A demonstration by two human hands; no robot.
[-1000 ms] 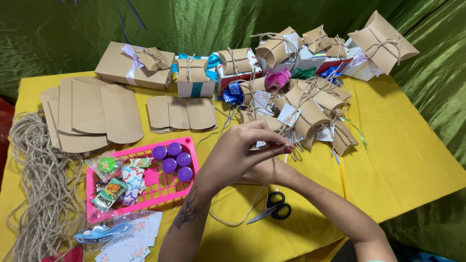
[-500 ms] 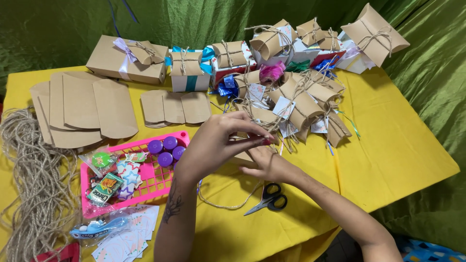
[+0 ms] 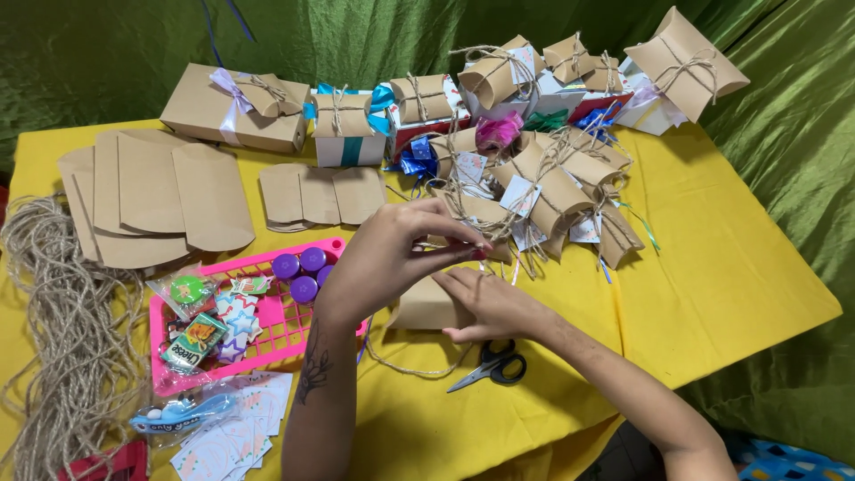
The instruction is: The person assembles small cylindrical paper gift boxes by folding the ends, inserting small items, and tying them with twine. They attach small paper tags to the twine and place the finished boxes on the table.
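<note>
Twine (image 3: 445, 248) pinched between left fingers (image 3: 463, 242) above box (image 3: 427, 307).

Bright, even light is falling from above, casting soft shadows; sheen is glinting on the green cloth (image 3: 784, 160); focus is holding sharp throughout.

My left hand (image 3: 392, 254) hides most of the kraft pillow box (image 3: 427, 307) and the twine knot. The twine bundle (image 3: 62, 330) is cut off at the left edge; the sticker sheets (image 3: 232, 423) at the near edge.
</note>
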